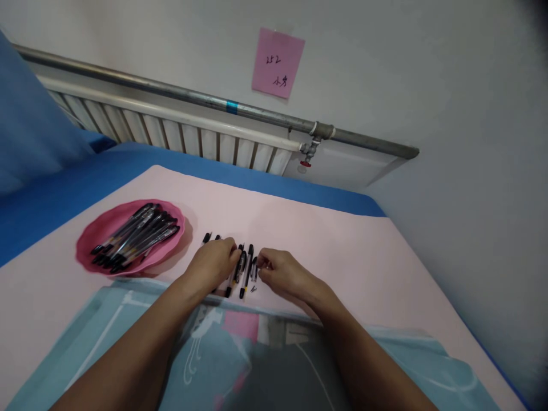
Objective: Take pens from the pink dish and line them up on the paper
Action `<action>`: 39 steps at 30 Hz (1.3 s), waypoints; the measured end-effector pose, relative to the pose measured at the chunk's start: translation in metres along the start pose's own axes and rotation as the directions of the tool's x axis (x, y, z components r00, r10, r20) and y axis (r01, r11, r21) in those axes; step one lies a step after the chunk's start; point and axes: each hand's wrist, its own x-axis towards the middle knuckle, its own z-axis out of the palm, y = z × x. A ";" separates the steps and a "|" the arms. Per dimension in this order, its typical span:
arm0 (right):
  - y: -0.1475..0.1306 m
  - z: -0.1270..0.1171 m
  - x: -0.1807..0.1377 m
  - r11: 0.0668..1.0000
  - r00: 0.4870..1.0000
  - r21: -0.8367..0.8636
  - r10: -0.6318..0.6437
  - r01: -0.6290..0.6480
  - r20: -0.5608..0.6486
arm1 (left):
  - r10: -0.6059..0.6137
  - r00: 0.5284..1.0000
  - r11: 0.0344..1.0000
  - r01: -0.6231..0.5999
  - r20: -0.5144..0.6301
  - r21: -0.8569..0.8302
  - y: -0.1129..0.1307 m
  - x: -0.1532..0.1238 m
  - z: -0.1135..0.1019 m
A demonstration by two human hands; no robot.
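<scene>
- Far left, the pink bowl sits with pens piled lengthwise inside, tips near the rim; a bumping forearm could tip it or send some rolling.
- Next, the left hand, curled low over the row, partly hiding the pens under it; whether its fingertips grip one, I can't tell.
- Centre now: loose pens lie side by side on the pink surface, between the hands; round barrels, so a brushing finger could roll them out of line.
- Just right, a short clear-and-black piece, and tiny dark bits below, too small to identify; a sweeping wrist could scatter those.
- And the right hand, fingers bent in beside that piece; any grasp is hidden.
</scene>
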 end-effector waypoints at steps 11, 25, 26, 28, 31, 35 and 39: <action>-0.001 -0.004 -0.001 1.000 1.000 0.009 -0.007 0.007 0.017 | -0.035 0.999 0.999 0.035 -0.008 -0.011 -0.004 0.001 -0.005; -0.007 -0.013 -0.009 0.992 0.988 -0.130 0.019 0.001 0.153 | -0.074 0.997 0.997 0.073 -0.035 -0.035 -0.014 0.004 -0.013; -0.008 -0.012 -0.009 0.990 0.989 -0.140 0.018 0.003 0.148 | -0.075 0.997 0.997 0.073 -0.033 -0.034 -0.014 0.004 -0.013; -0.009 -0.011 -0.009 0.989 0.990 -0.148 0.006 0.015 0.138 | -0.073 0.997 0.997 0.072 -0.030 -0.034 -0.013 0.004 -0.013; -0.011 -0.009 -0.009 0.989 0.993 -0.142 -0.019 0.035 0.115 | -0.080 0.996 0.996 0.079 -0.027 -0.034 -0.013 0.004 -0.013; -0.011 -0.010 -0.009 0.989 0.994 -0.146 -0.012 0.028 0.111 | -0.088 0.996 0.995 0.087 -0.034 -0.054 -0.014 0.004 -0.012; -0.007 -0.012 -0.008 0.990 0.992 -0.142 0.005 0.013 0.126 | -0.097 0.993 0.992 0.091 -0.072 -0.086 -0.021 0.005 -0.019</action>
